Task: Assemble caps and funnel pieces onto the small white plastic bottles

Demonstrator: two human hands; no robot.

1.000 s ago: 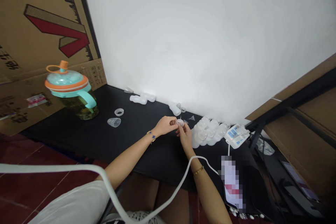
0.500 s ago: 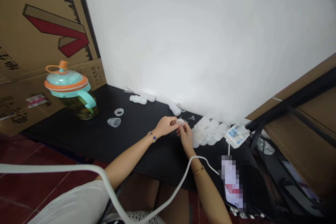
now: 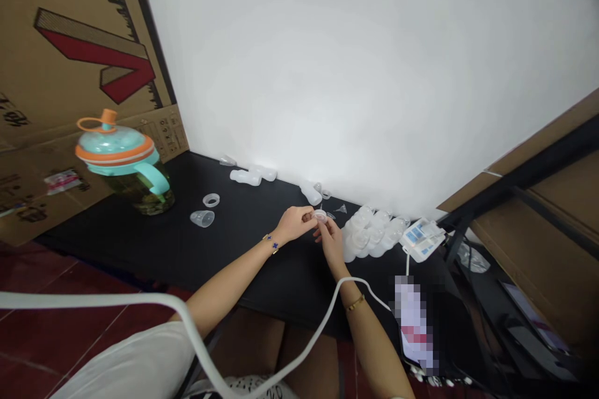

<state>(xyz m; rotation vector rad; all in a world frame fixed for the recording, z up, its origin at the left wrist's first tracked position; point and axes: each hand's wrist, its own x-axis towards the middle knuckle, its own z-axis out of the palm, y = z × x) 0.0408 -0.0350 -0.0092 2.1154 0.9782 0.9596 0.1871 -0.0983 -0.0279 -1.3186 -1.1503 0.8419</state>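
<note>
A small whitish bottle ring (image 3: 320, 216) is pinched between my two hands, above the black table. My left hand (image 3: 296, 223) grips it from the left with bent fingers. From the right and below, my right hand (image 3: 331, 239) closes on it too. Fingers cover part of the ring, and whether a teat sits inside cannot be made out. Just behind the hands lie a white bottle (image 3: 311, 193), another ring (image 3: 326, 194) and a clear funnel-shaped teat (image 3: 342, 208). Several capped milky bottles (image 3: 372, 234) stand grouped beside my right hand.
A clear cap (image 3: 203, 219) and a loose ring (image 3: 211, 200) lie left. Farther back are white bottles (image 3: 246, 177). A lidded jug (image 3: 126, 165) stands at the far left. To the right are a white device (image 3: 422, 239) and a phone (image 3: 415, 324). A white cable (image 3: 187, 318) crosses in front.
The ring in my fingers has tilted slightly, showing more of its side. Both hands stay at nearly the same place, and the view has shifted a little.
</note>
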